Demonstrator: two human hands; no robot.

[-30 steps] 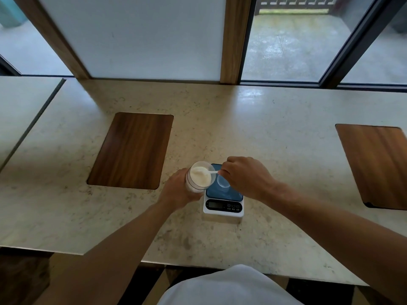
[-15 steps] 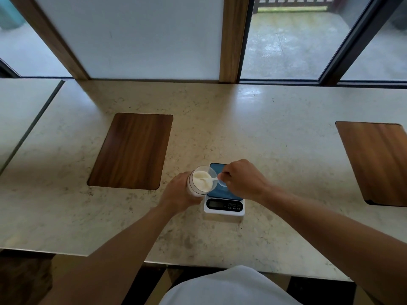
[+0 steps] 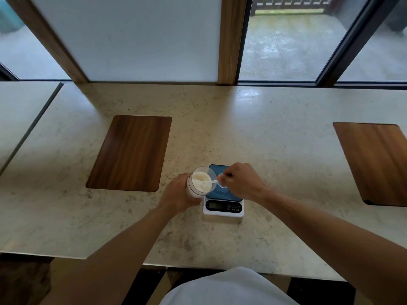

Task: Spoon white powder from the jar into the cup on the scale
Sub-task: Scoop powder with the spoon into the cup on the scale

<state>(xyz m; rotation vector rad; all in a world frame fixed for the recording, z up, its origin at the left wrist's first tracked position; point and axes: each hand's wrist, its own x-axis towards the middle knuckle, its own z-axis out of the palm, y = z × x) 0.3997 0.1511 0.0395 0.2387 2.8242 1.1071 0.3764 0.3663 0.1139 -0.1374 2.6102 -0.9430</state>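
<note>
A clear jar (image 3: 199,182) of white powder is tilted toward the scale, and my left hand (image 3: 179,194) grips it from the left. My right hand (image 3: 241,181) pinches a small white spoon (image 3: 209,182) whose bowl dips into the powder at the jar's mouth. The white scale (image 3: 223,206) with a dark blue platform stands just right of the jar. A small clear cup (image 3: 221,183) sits on the platform, mostly hidden under my right hand.
The beige stone counter (image 3: 275,139) carries a wooden inlay (image 3: 130,153) at the left and another (image 3: 376,161) at the right edge. Window frames and glass stand behind the counter. A seam (image 3: 33,126) separates another counter at far left.
The spoon's bowl has gone from above the jar's rim down into the powder. The jar has tilted a little more toward the scale. Both hands stay in nearly the same place.
</note>
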